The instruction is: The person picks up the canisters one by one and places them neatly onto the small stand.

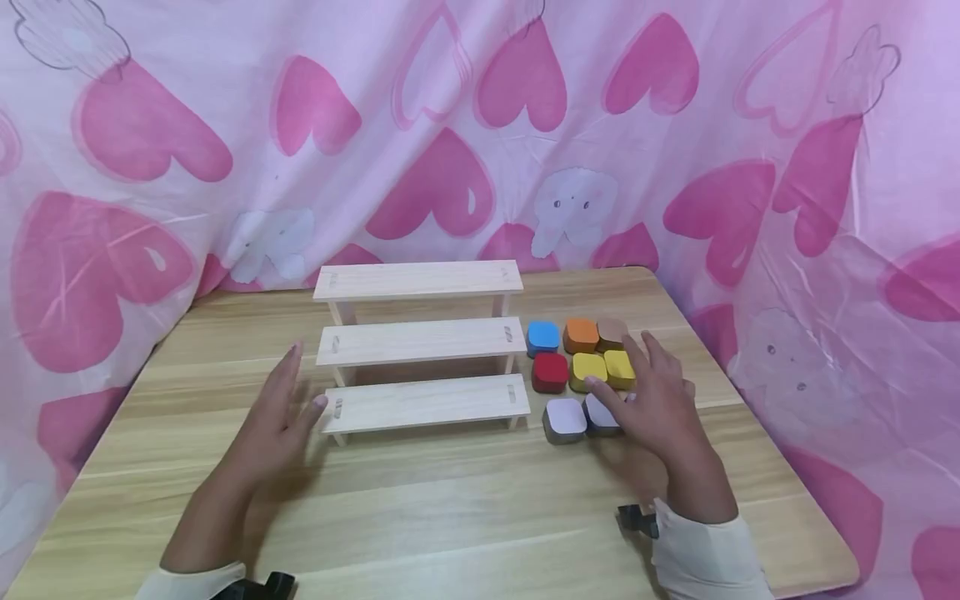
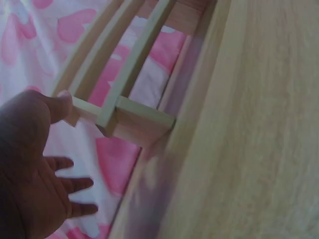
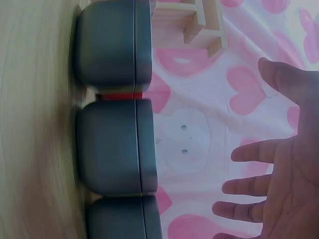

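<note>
A pale wooden three-step stand (image 1: 423,342) stands on the table. My left hand (image 1: 273,425) is beside its left end, fingers extended. In the left wrist view the thumb overlaps the edge of the stand (image 2: 144,117); whether it touches, I cannot tell. My right hand (image 1: 660,404) hovers over the right side of a group of small rounded-square boxes, fingers spread, holding nothing. Blue (image 1: 542,337), orange (image 1: 581,335), tan, red (image 1: 550,372), yellow (image 1: 588,371) and pale lilac (image 1: 564,418) tops show. The right wrist view shows dark-sided boxes (image 3: 109,144) with a seam near the top.
The wood-grain table (image 1: 420,517) has a rounded right edge. A pink and white curtain (image 1: 450,167) with hearts and elephants hangs behind it and along both sides. Dark wrist mounts (image 1: 637,521) sit at both cream sleeves.
</note>
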`<state>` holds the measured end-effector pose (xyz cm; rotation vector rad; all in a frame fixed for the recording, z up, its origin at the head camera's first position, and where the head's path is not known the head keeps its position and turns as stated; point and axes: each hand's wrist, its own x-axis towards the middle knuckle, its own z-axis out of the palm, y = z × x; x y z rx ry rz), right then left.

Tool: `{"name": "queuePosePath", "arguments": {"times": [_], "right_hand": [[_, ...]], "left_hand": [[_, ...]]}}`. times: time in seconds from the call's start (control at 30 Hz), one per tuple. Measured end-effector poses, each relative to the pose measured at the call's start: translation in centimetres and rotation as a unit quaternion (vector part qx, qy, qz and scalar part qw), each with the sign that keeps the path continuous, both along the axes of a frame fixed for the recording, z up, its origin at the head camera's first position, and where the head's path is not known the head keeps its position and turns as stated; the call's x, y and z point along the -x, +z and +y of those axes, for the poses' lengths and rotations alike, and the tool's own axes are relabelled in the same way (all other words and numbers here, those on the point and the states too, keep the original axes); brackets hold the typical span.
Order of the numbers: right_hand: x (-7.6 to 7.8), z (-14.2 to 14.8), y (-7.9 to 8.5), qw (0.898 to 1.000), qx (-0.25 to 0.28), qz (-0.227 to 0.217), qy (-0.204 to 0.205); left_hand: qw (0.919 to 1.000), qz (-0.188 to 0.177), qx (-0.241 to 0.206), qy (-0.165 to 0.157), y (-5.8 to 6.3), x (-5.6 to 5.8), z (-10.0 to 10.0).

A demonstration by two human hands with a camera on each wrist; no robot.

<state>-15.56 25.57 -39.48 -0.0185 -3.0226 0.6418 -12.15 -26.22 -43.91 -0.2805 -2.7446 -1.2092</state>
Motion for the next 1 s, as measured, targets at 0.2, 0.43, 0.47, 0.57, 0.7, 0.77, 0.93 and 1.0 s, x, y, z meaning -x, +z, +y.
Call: {"name": "queuePosePath", "arguments": {"times": [0.2, 0.43, 0.47, 0.57, 0.7, 0.77, 0.93, 1.0], "right_hand": [[-0.1, 1.2, -0.2, 1.0, 0.014, 0.002, 0.0], [-0.2, 2.2, -0.6, 1.0, 0.022, 0.008, -0.003], [-0.1, 2.3, -0.7, 1.0, 0.026, 0.003, -0.005], [0.0, 3.0, -0.9, 0.999, 0.046, -0.008, -0.005], [0.1, 4.6, -1.1, 0.996, 0.088, 0.004, 0.016], [0.1, 5.4, -1.3, 0.995, 0.102, 0.006, 0.021], [0.1, 7.1, -1.6, 0.993, 0.105, -0.048, 0.0], [0.1, 7.8, -1.7, 0.991, 0.109, -0.075, 0.003]], "left_hand": [[0.9954, -0.004, -0.082, -0.049, -1.1, 0.9, -0.3], [0.9886, -0.006, -0.132, -0.073, -2.4, 1.5, -0.2], [0.9877, -0.013, -0.137, -0.074, -2.5, 1.6, -0.2], [0.984, -0.037, -0.157, -0.076, -2.6, 1.7, -0.1], [0.98, -0.062, -0.175, -0.073, -2.3, 1.8, 0.1], [0.9796, -0.068, -0.176, -0.07, -2.3, 1.8, 0.2], [0.98, -0.07, -0.174, -0.066, -2.5, 1.7, 0.2], [0.98, -0.064, -0.176, -0.067, -2.7, 1.7, 0.2]]}}
